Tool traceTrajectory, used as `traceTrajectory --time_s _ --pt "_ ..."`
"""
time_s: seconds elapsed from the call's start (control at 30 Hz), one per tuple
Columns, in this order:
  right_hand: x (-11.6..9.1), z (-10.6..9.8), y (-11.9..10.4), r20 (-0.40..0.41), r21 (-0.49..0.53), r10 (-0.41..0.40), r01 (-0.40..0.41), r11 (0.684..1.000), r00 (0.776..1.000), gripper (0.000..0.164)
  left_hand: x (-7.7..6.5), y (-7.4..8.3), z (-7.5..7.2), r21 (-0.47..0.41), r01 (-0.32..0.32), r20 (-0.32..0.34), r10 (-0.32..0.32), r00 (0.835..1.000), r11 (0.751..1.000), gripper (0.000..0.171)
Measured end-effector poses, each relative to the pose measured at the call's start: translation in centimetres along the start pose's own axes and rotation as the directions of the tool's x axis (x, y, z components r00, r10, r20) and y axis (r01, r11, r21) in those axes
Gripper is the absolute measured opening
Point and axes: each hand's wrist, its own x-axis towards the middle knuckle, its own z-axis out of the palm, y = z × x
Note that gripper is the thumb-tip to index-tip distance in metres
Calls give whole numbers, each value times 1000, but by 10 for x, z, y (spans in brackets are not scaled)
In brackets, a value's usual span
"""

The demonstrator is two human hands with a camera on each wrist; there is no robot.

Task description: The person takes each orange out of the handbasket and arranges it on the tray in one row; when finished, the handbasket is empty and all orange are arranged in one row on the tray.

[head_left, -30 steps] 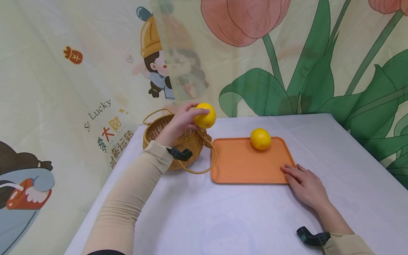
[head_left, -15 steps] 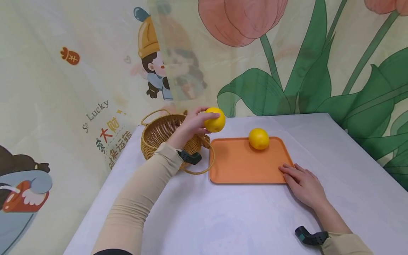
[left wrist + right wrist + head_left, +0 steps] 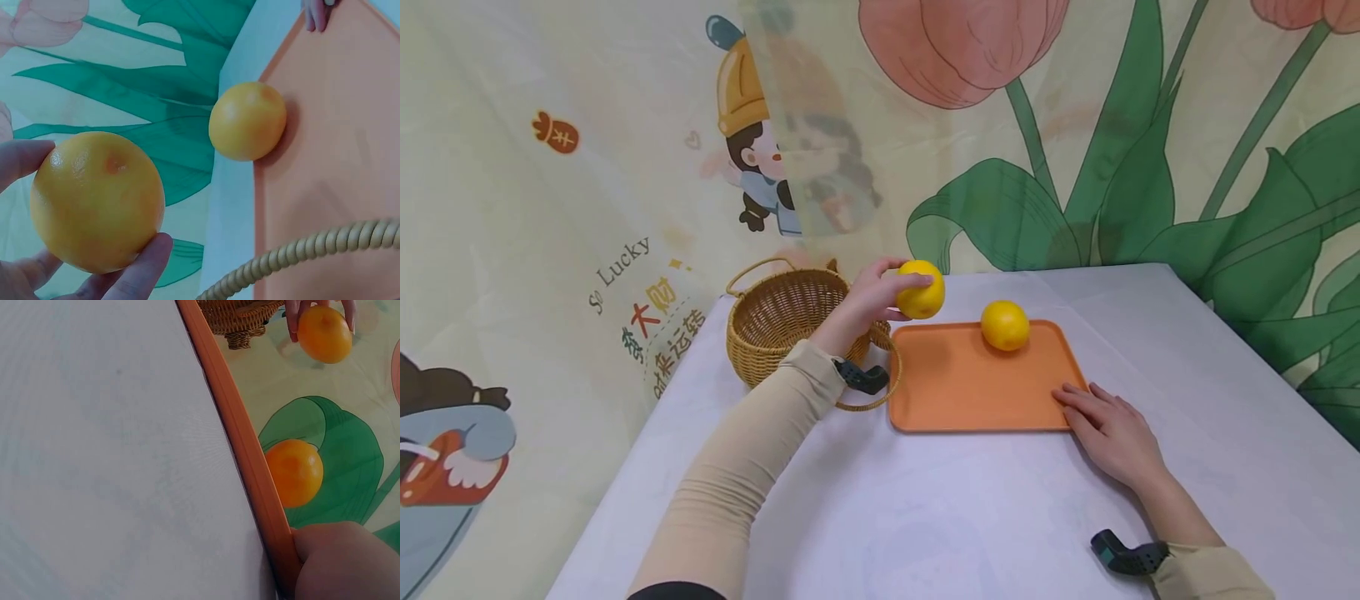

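Observation:
My left hand (image 3: 880,297) grips an orange (image 3: 922,290) between thumb and fingers, held in the air over the far left corner of the orange tray (image 3: 958,383). In the left wrist view the held orange (image 3: 97,203) shows whole, fingers around its sides. A second orange (image 3: 1005,326) sits on the tray near its back edge. My right hand (image 3: 1112,433) rests at the tray's right edge, fingers extended over the rim. The right wrist view shows part of that hand (image 3: 350,559) against the tray's side.
A wicker basket (image 3: 767,325) stands left of the tray, partly behind my left forearm; its looped handle (image 3: 868,407) reaches the tray's left edge. A white cloth (image 3: 955,508) covers the table. A printed curtain (image 3: 647,150) hangs behind.
My left hand has carried the orange to the right and slightly down, from above the basket to over the tray's far left corner. My right hand stays at the tray edge.

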Motion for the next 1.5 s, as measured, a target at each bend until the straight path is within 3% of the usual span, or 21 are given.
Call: traceTrajectory --time_s 0.4,0.57,0.73,1.23,1.5 --pt "-3 -3 -2 -2 2 6 -6 1000 1000 42 5 -11 32 -4 26 28 -26 999 1000 63" --pt "-4 -5 -4 -5 1 9 -9 1000 1000 42 6 -19 50 30 21 -45 -20 999 999 61" --pt "-6 -1 -9 5 8 21 -21 1000 1000 42 8 -30 61 121 85 -146 -67 987 989 61" --pt "-9 3 -30 17 21 29 -29 999 999 40 16 -56 56 191 163 -169 -131 977 968 72" --pt "-6 7 -36 28 32 1 -2 999 1000 40 14 -65 53 213 154 -213 -108 971 965 76"
